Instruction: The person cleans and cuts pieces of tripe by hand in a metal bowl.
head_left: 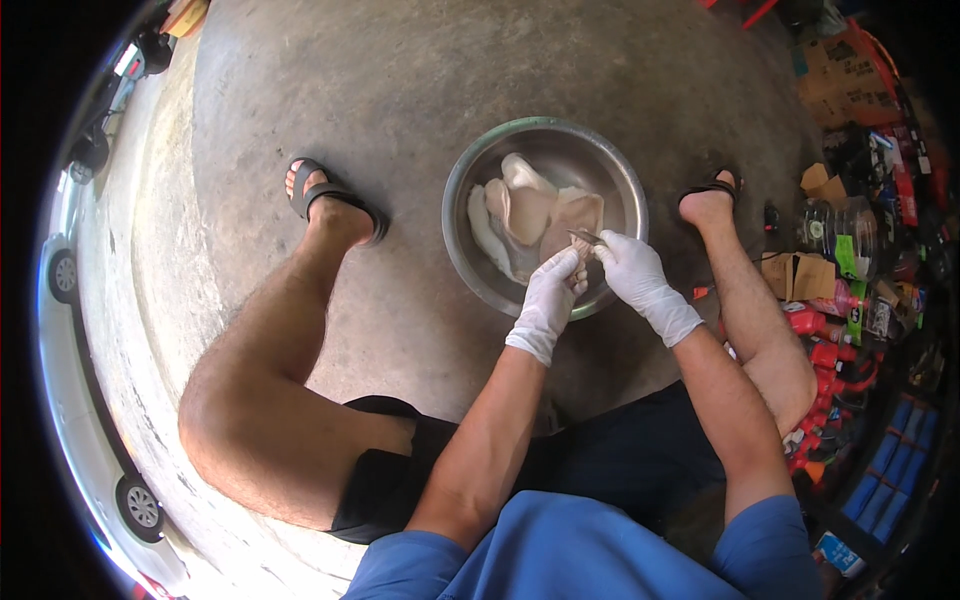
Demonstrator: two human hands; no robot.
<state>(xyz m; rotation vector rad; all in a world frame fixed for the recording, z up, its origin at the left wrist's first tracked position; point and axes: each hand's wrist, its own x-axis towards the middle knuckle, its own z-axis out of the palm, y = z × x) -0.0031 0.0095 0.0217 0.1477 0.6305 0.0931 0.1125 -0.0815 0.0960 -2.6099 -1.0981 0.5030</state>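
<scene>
Pale pieces (528, 208), at least four, are held in one basin (457, 240). Above it, one is pinched by the left hand (548, 300), one slim tool (586, 237) by the right hand (636, 274), fingers closed.

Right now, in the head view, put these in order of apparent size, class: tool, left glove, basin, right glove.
1. Basin
2. Left glove and right glove: too alike to rank
3. Tool

Downward head view (wide fisheye)
</scene>
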